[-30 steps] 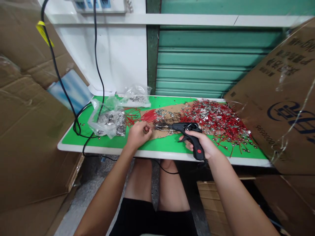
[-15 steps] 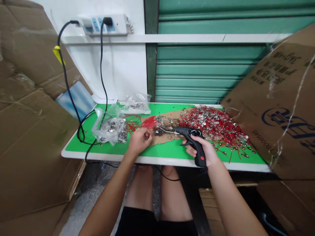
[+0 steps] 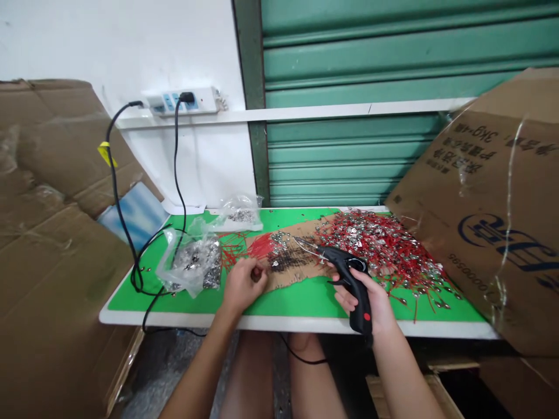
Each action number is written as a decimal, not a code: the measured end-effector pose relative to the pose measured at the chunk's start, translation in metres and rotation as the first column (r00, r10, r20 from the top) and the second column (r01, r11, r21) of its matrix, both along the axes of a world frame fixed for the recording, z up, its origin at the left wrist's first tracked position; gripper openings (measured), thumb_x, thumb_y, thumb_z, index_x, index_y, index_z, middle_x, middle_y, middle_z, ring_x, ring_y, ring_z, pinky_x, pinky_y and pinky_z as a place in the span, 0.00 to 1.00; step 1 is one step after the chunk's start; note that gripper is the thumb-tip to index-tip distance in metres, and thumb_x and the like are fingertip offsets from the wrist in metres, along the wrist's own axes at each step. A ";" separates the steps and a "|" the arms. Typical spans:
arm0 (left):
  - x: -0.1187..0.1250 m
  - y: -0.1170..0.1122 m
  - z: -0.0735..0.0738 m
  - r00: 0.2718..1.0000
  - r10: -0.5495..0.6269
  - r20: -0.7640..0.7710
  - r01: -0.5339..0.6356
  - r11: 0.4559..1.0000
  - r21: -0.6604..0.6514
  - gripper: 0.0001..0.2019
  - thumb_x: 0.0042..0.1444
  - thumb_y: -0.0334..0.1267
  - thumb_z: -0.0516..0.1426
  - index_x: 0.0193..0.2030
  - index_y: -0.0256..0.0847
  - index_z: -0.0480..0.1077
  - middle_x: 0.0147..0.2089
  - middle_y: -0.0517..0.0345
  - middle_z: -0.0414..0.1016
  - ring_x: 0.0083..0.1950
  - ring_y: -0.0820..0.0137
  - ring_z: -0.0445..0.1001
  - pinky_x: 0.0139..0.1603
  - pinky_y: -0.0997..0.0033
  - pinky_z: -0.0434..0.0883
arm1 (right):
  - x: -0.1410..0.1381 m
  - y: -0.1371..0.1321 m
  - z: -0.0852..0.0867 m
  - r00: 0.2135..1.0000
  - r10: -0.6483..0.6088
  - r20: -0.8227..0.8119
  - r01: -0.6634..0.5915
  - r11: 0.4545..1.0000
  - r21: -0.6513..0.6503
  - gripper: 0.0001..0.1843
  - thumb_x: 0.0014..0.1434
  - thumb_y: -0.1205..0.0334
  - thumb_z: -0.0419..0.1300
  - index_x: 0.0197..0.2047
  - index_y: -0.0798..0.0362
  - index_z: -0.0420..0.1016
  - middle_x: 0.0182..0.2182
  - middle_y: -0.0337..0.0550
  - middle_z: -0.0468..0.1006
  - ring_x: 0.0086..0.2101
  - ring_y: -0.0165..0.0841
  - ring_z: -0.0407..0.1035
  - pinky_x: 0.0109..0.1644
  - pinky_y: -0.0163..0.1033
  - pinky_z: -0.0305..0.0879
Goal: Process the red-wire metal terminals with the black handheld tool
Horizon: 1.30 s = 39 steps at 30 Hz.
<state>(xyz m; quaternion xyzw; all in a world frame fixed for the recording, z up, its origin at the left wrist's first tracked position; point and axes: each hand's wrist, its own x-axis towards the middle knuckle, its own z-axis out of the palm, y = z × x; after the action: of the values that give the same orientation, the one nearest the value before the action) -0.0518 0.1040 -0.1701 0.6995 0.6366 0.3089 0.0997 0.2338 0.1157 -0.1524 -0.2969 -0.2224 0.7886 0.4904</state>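
My right hand [image 3: 364, 297] grips a black pistol-shaped soldering gun [image 3: 349, 266]. Its thin metal tip points left, over a strip of cardboard [image 3: 286, 281] with dark scorch marks. The fingers of my left hand [image 3: 244, 284] are curled together at the cardboard's left end; what they pinch, if anything, is too small to make out. Just beyond that hand lie red wires [image 3: 261, 246]. Small shiny metal pieces [image 3: 279, 240] sit on the cardboard near the tip. A large heap of red wires with metal ends [image 3: 371, 238] spreads to the right of the gun.
An open plastic bag of metal parts [image 3: 196, 262] lies left of my left hand, with a smaller bag [image 3: 240, 214] behind it. Black cables [image 3: 114, 174] run from a wall power strip [image 3: 201, 100] down across the green tabletop [image 3: 183, 304]. Cardboard sheets [image 3: 484, 221] flank the table.
The view has tilted up, so the table sits lower in the picture. The soldering gun's tip has moved off the dark patch, away from my left hand. Both hands keep their grip.
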 end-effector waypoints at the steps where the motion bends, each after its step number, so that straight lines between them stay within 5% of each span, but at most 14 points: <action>1: 0.000 0.000 0.000 1.000 0.000 -0.009 0.000 1.000 -0.004 0.05 0.56 0.36 0.55 0.30 0.41 0.67 0.29 0.58 0.70 0.36 0.67 0.67 0.39 0.68 0.62 | 0.001 -0.001 0.000 1.000 -0.009 -0.007 0.009 1.000 0.002 0.14 0.56 0.58 0.64 0.44 0.57 0.79 0.30 0.44 0.76 0.16 0.21 0.48 0.14 0.28 0.56; 18: -0.002 0.000 0.007 0.997 0.003 0.079 -0.004 1.000 0.018 0.10 0.59 0.42 0.58 0.34 0.43 0.80 0.27 0.56 0.73 0.35 0.67 0.67 0.40 0.68 0.63 | 0.008 -0.009 -0.002 0.989 -0.084 -0.126 0.094 0.993 0.071 0.14 0.62 0.56 0.59 0.49 0.53 0.75 0.32 0.40 0.69 0.16 0.22 0.47 0.14 0.29 0.58; 24: 0.063 0.034 0.038 0.980 0.061 0.189 -0.066 0.998 0.020 0.10 0.60 0.41 0.58 0.35 0.41 0.80 0.29 0.56 0.75 0.35 0.68 0.70 0.44 0.66 0.68 | 0.008 -0.010 0.000 0.984 -0.122 -0.130 0.131 0.990 0.059 0.15 0.60 0.58 0.60 0.49 0.53 0.75 0.30 0.40 0.67 0.17 0.22 0.46 0.15 0.29 0.59; 29: 0.116 0.055 0.047 0.973 -0.180 0.145 0.193 0.978 -0.081 0.16 0.58 0.45 0.60 0.49 0.41 0.76 0.43 0.51 0.79 0.45 0.64 0.75 0.47 0.66 0.71 | 0.007 -0.010 0.001 0.988 -0.126 -0.087 0.134 0.987 0.090 0.15 0.60 0.55 0.60 0.48 0.52 0.75 0.30 0.40 0.66 0.17 0.23 0.45 0.14 0.30 0.59; 34: 0.078 0.060 0.049 0.992 -0.116 0.049 0.123 0.977 -0.176 0.09 0.62 0.40 0.54 0.40 0.39 0.74 0.39 0.53 0.79 0.38 0.67 0.75 0.40 0.70 0.70 | 0.006 -0.010 0.001 0.982 -0.133 -0.137 0.145 0.986 0.084 0.15 0.60 0.56 0.61 0.49 0.51 0.74 0.30 0.38 0.66 0.17 0.21 0.46 0.16 0.27 0.59; 39: 0.038 0.084 0.052 0.986 -0.073 -0.149 0.050 0.987 -0.151 0.09 0.60 0.36 0.56 0.45 0.40 0.74 0.38 0.52 0.79 0.38 0.65 0.77 0.38 0.71 0.69 | 0.006 -0.009 0.001 0.966 -0.163 -0.199 0.171 0.985 0.023 0.14 0.60 0.59 0.60 0.47 0.54 0.75 0.31 0.39 0.68 0.17 0.22 0.46 0.15 0.28 0.58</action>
<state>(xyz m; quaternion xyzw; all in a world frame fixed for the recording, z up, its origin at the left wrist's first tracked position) -0.0135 0.1876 -0.1183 0.7313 0.6417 0.2029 0.1110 0.2394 0.1070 -0.1517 -0.2254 -0.1628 0.7653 0.5806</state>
